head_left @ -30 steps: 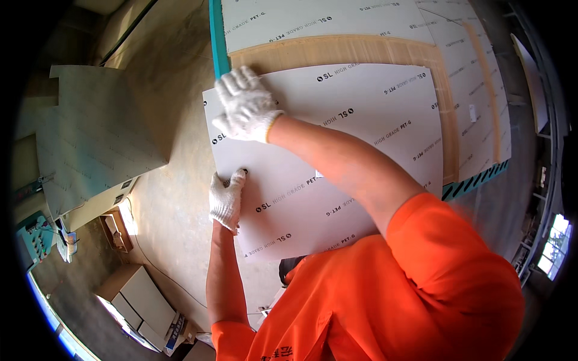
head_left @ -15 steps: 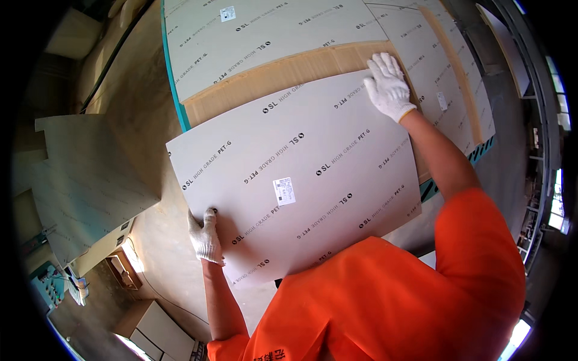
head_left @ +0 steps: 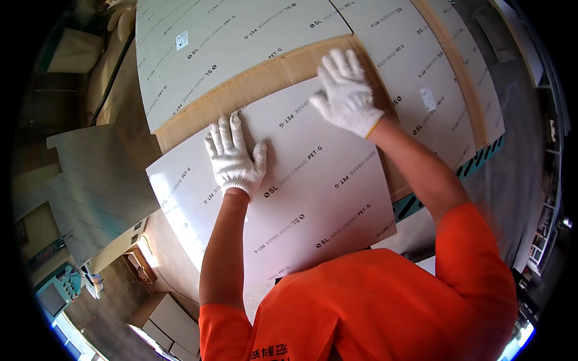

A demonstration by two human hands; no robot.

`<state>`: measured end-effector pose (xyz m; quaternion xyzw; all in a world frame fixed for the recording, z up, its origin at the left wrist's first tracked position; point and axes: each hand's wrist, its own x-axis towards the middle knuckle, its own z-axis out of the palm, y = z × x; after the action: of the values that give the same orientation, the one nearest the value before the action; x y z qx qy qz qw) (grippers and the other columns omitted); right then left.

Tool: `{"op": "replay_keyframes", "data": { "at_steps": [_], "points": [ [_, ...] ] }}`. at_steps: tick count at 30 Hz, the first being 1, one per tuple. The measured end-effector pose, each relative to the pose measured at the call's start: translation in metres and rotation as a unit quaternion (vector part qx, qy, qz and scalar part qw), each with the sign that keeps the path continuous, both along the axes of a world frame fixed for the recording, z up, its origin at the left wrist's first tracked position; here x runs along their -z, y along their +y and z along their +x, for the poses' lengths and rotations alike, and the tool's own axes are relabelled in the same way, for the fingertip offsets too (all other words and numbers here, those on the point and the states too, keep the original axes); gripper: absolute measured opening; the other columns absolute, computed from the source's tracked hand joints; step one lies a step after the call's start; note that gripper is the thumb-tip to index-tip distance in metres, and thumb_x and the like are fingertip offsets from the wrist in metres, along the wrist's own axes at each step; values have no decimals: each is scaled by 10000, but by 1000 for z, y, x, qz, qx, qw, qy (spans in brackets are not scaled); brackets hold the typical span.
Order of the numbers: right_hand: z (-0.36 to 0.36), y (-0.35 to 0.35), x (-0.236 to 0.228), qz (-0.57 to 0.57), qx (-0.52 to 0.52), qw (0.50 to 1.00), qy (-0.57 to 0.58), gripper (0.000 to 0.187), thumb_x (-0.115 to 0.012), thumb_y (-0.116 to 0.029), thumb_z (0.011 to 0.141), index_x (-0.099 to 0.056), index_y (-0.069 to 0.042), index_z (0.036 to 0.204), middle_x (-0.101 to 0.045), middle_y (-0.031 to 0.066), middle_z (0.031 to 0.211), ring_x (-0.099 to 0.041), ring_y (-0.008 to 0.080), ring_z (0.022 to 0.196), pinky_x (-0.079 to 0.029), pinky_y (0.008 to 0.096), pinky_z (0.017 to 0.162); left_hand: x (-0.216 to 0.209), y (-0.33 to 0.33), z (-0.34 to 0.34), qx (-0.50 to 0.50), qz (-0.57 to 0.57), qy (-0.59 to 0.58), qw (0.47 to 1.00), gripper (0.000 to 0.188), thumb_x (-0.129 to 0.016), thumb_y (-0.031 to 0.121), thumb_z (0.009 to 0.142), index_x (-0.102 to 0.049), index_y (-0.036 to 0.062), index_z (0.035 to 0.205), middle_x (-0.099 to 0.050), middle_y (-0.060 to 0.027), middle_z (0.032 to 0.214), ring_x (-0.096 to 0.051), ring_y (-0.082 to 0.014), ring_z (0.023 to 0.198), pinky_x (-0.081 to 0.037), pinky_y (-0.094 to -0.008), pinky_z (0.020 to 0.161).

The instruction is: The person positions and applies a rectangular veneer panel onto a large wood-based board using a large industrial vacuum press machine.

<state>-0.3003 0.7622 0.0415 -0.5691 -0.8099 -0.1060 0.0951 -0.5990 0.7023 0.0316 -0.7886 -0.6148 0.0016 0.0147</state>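
Note:
A large grey-white panel [head_left: 313, 198] with a printed protective film lies in front of me, its near edge reaching my body. My left hand [head_left: 235, 153], in a white knit glove, rests flat near the panel's far edge, fingers apart. At the panel's far right corner is my right hand [head_left: 348, 93], gloved too and slightly blurred, with fingers stretched out. I cannot tell whether it touches the panel. Brown cardboard [head_left: 283, 71] shows beyond the panel's far edge, under both hands' reach. Neither hand grips anything.
Another film-covered panel [head_left: 241, 36] lies beyond the cardboard, and one more panel [head_left: 415, 72] with a brown strip [head_left: 448, 54] lies at the right. A teal slotted edge [head_left: 409, 206] shows below. Left stand a large sheet [head_left: 108, 180] and a white cabinet [head_left: 174, 322].
My left hand has moved from the panel's left edge up onto its face near the far edge. My right hand has shifted left in the picture, and the view has shifted slightly.

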Motion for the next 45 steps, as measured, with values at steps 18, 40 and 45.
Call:
{"op": "replay_keyframes", "data": {
  "at_steps": [18,40,45],
  "points": [
    [60,-153,-11,-235,-192,929,212,808,-582,-528,937,-421,16,1513,-353,260,1596,-256,437,1532,-160,585,1268,-2,31,38,33,35,-7,999,801,-524,475,950,-341,-12,1559,-393,-249,1552,-324,-487,1462,-185,-564,1251],
    [87,-396,-33,-403,-141,877,219,804,-864,-350,675,-557,-9,1336,-491,269,1409,-401,485,1404,-338,597,1200,6,32,66,26,29,6,999,835,-435,579,985,-270,44,1605,-331,-224,1605,-246,-422,1524,-126,-514,1282],
    [44,-312,-42,-127,-93,930,331,688,-710,-246,874,-452,41,1444,-474,304,1468,-406,476,1434,-334,578,1186,-6,44,99,52,-18,15,998,827,-306,576,1023,-185,26,1628,-238,-235,1671,-164,-387,1570,-61,-482,1288]
  ]
}}
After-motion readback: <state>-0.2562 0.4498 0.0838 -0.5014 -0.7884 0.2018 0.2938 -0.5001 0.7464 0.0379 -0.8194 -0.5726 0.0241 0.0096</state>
